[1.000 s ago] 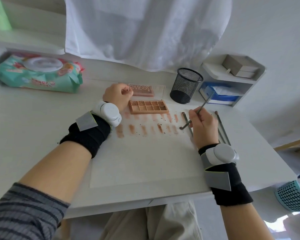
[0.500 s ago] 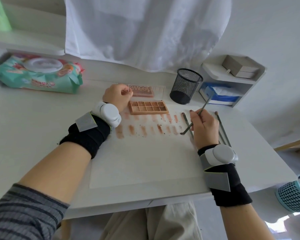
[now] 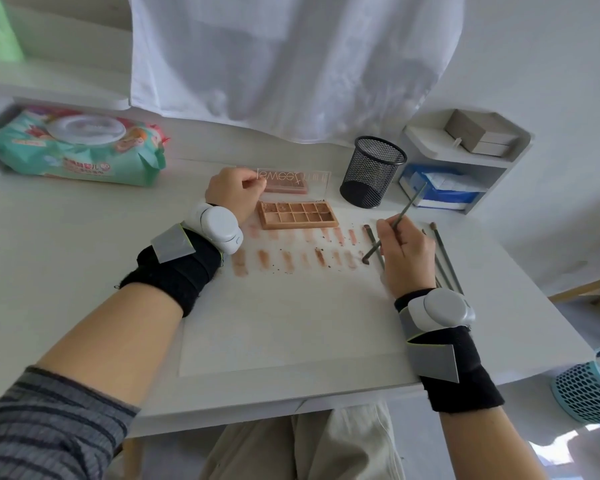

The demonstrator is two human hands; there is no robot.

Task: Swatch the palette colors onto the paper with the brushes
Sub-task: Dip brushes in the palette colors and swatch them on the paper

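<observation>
A brown palette [image 3: 298, 214] with two rows of pans lies open at the far edge of the white paper [image 3: 284, 317]. Its clear lid [image 3: 293, 181] stands behind it. My left hand [image 3: 234, 194] pinches the lid's left edge. Two rows of pink-brown swatches [image 3: 291, 259] cross the paper below the palette. My right hand [image 3: 406, 254] grips a thin grey brush [image 3: 392, 228]; its tip touches the paper at the right end of the lower row. Another brush [image 3: 373, 244] lies partly under that hand.
A black mesh pen cup [image 3: 371, 171] stands right of the palette. More brushes [image 3: 445, 258] lie on the table right of my hand. A wet-wipes pack [image 3: 73, 147] sits far left, a small shelf unit [image 3: 465, 161] far right, a blue basket [image 3: 586, 393] beside the table.
The brush tip in my right hand has moved down the paper towards me, from the upper swatch row to the end of the lower row. My left hand has stayed on the lid.
</observation>
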